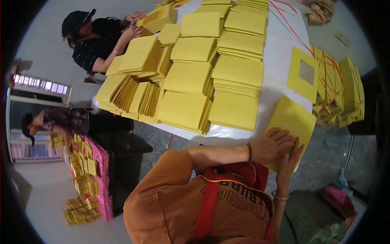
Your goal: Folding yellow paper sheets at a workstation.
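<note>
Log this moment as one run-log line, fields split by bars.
left hand: on yellow piece | right hand: touching same piece | beyond it: windowed yellow piece | leftward: yellow stacks on white-covered table

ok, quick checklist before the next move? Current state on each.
1. Left hand on the yellow piece: ok.
2. Right hand on the same piece: ok.
3. Piece's whole surface visible: not ok, hands cover its lower part.
4. Piece's near end supported by the table: cannot tell.
5. Window sheet apart from the piece: ok.
6. Across-table co-worker's hands clear of the piece: ok.
</note>
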`<state>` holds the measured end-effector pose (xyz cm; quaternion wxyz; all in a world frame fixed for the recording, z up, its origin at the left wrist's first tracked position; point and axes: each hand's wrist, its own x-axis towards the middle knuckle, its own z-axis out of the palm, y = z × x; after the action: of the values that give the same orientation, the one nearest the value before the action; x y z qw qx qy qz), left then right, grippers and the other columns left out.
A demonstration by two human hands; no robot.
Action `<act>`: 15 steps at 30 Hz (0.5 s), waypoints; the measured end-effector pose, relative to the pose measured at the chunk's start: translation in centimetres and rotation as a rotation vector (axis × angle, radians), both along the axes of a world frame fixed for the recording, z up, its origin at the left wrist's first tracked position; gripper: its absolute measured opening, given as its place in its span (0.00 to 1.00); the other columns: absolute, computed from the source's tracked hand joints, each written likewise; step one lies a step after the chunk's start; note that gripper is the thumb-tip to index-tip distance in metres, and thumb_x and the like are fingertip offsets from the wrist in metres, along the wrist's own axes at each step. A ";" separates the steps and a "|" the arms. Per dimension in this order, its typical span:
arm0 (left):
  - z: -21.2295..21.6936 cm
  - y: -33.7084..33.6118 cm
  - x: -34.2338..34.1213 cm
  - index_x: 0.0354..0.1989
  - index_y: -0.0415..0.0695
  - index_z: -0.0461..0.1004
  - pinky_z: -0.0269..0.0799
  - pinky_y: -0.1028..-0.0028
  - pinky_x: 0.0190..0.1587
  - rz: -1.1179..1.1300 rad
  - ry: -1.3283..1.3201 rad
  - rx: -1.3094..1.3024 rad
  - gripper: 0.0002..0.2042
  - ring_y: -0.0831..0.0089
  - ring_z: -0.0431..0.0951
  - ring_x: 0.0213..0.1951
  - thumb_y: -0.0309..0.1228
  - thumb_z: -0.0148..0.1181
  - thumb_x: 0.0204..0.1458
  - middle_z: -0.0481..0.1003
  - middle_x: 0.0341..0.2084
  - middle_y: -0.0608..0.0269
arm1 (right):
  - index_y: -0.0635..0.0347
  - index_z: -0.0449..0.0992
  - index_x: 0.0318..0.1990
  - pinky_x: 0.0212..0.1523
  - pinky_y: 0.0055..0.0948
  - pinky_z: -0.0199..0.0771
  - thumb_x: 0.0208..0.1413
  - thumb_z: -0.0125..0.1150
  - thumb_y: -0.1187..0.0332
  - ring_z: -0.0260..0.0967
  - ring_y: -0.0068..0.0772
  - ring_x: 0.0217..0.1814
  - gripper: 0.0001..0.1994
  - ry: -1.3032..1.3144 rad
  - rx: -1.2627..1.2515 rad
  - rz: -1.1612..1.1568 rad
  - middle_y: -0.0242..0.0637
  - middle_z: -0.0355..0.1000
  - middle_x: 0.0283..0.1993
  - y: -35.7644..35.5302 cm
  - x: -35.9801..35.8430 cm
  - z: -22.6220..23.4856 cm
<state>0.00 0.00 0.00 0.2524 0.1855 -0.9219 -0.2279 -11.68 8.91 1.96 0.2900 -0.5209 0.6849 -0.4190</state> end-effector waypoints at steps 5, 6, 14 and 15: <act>-0.1 -0.9 1.0 0.54 0.40 0.54 0.45 0.63 0.56 -0.055 0.177 0.522 0.24 0.58 0.56 0.54 0.39 0.43 0.51 0.59 0.52 0.55 | 0.66 0.44 0.60 0.63 0.38 0.28 0.56 0.36 0.55 0.33 0.43 0.67 0.30 0.464 0.048 0.055 0.43 0.42 0.64 -0.4 1.0 -0.5; 0.1 -1.0 1.2 0.54 0.40 0.54 0.45 0.63 0.56 -0.052 0.180 0.514 0.24 0.58 0.56 0.54 0.39 0.43 0.51 0.59 0.52 0.55 | 0.66 0.44 0.60 0.63 0.38 0.28 0.56 0.36 0.55 0.33 0.43 0.67 0.30 0.467 0.040 0.057 0.43 0.42 0.64 -0.6 1.1 -0.6; 1.1 -0.6 2.5 0.57 0.45 0.52 0.44 0.55 0.55 0.035 0.081 -0.007 0.28 0.53 0.50 0.58 0.46 0.46 0.49 0.54 0.55 0.53 | 0.64 0.49 0.58 0.62 0.46 0.30 0.53 0.41 0.54 0.34 0.45 0.67 0.30 0.987 0.122 0.131 0.45 0.43 0.63 -1.1 1.3 -0.7; 0.3 -0.5 2.6 0.57 0.45 0.52 0.44 0.55 0.55 0.029 0.082 -0.010 0.28 0.53 0.50 0.58 0.46 0.46 0.49 0.54 0.55 0.53 | 0.64 0.49 0.58 0.62 0.46 0.30 0.53 0.41 0.54 0.34 0.45 0.67 0.30 0.988 0.122 0.125 0.45 0.43 0.63 -1.1 1.3 -0.7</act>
<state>2.60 -0.54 0.34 0.2941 0.1881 -0.9092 -0.2269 -10.42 7.78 1.26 -0.0145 -0.6791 0.7311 -0.0636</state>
